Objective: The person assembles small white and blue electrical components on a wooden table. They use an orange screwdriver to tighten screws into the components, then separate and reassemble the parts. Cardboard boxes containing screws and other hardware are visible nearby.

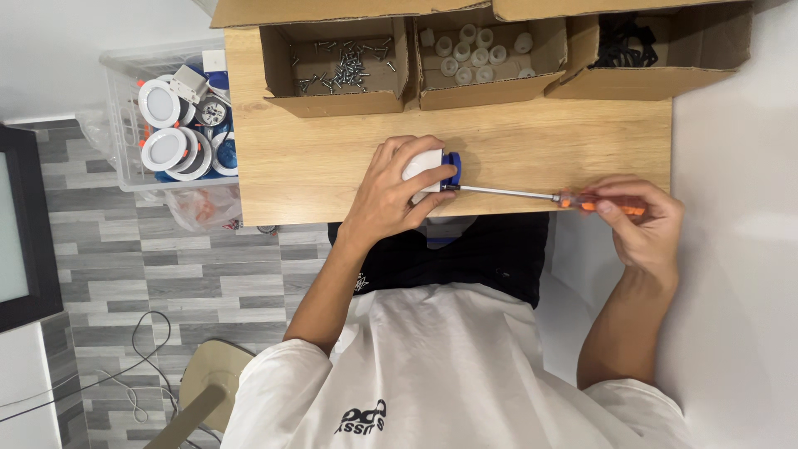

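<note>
Now left hand (391, 195) clamps white-and-blue fitting (432, 170) at near tabletop (532, 150) edge; right hand (640, 220) closed around orange-handled screwdriver (532, 194), tip at fitting. Best: keep shaft level, press inward, hold fitting firm.

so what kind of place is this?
Likely a small assembly bench at home or in a workshop: cardboard boxes of screws and white caps, a bin of round lamps, a screwdriver in hand.
</note>
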